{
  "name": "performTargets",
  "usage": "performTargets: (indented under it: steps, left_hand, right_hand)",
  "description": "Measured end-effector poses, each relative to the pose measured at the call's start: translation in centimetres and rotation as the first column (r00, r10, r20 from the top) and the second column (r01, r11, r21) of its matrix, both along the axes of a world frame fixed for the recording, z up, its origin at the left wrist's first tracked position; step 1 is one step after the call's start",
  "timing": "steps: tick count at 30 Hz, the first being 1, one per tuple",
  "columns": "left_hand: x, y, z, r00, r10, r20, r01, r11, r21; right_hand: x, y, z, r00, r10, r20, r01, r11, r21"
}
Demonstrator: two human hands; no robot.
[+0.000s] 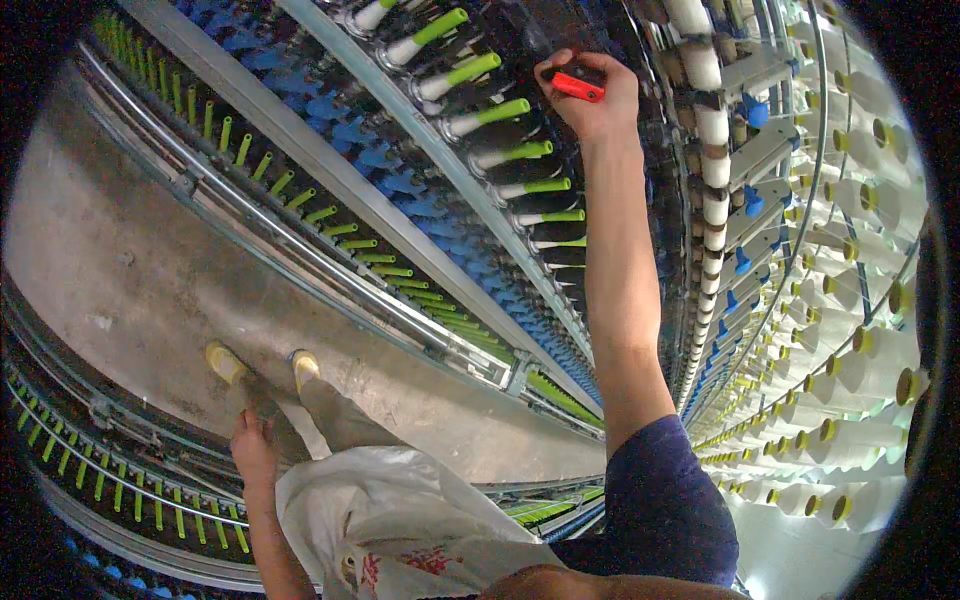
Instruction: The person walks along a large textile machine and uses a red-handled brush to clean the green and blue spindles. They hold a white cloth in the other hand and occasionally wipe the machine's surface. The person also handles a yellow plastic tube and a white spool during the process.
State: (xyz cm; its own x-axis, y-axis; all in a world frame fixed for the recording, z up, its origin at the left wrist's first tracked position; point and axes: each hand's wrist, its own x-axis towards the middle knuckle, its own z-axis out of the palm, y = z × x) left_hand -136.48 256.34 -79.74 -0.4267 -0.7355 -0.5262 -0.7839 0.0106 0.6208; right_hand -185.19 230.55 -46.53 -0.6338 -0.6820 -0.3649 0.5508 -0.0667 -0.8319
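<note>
My right hand (597, 92) reaches up into the spinning machine at the top, its fingers closed round a small red-handled tool (578, 88) with a dark round spot at one end. The tool's working end is hidden or too dark to make out. Left of that hand stands a slanting row of green-topped bobbins (470, 70) with white yarn on their lower parts. My left hand (254, 450) hangs low by my leg, fingers loosely apart, with nothing visible in it.
White yarn cones (865, 440) hang in rows at the right, beside a column of white rollers (713, 170). A metal rail (300, 265) and green pegs (285, 183) run along the machine. Another machine's green pegs (120, 490) stand at lower left, across the concrete aisle (130, 290).
</note>
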Motion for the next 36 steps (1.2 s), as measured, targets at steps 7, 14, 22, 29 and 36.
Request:
performTargets:
  steps: [7,14,22,29,36]
  left_hand:
    - [3.2,-3.9,-0.4,0.996,-0.025,0.083,0.033,0.995,-0.095]
    - [5.7,-8.8,0.9,0.998,-0.015,0.054,0.018,0.998,-0.067]
    - [7.9,-11.7,1.0,0.997,-0.055,0.062,0.062,0.991,-0.118]
    - [6.9,-12.6,1.0,0.995,-0.074,0.07,0.079,0.993,-0.086]
    - [1.8,-14.8,5.5,0.976,0.009,-0.217,-0.013,1.0,-0.018]
  right_hand:
    - [-0.2,-1.0,-1.1,0.995,0.047,-0.089,-0.035,0.991,0.129]
    - [-0.1,-2.3,0.9,0.951,0.297,-0.087,-0.26,0.92,0.292]
    - [1.9,-3.5,-0.4,0.985,0.037,-0.167,0.014,0.956,0.295]
    - [5.7,-1.0,-0.2,0.992,-0.005,-0.122,0.036,0.967,0.254]
    - [11.0,5.0,-2.9,0.921,0.118,-0.372,0.002,0.952,0.306]
